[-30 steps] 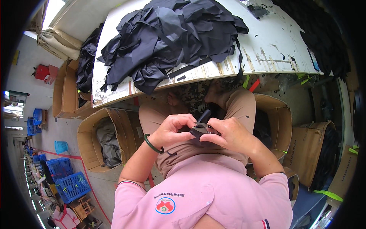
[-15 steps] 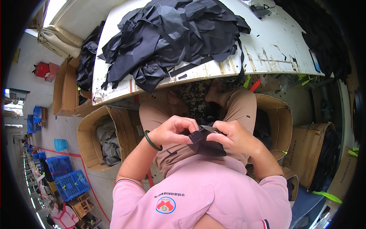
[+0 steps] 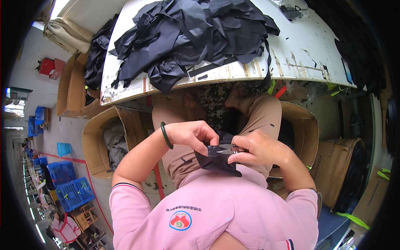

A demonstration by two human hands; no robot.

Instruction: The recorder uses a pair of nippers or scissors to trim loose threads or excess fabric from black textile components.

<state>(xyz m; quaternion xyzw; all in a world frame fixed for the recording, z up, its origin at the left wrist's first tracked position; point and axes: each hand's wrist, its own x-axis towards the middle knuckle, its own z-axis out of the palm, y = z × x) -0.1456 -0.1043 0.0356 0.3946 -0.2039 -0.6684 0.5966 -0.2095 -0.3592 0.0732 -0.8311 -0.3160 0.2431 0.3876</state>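
Observation:
Over my lap, my left hand pinches the edge of a black fabric piece between thumb and fingers. The rest of the piece hangs down in front of my shirt. My right hand is closed around small thread snips, whose handle is mostly hidden in the fingers. Their two metal blades stand apart and point left, right at the fabric edge beside my left fingertips. Whether a thread lies between the blades is too small to tell.
A heap of black fabric pieces covers much of the white table ahead; its worn front edge runs above my knees. Cardboard boxes flank me, a left one holding grey fabric and a right one. Blue crates stand farther left.
The snips have turned and now show both blades spread at the fabric edge. My left hand has shifted slightly, and the fabric hangs a little farther left.

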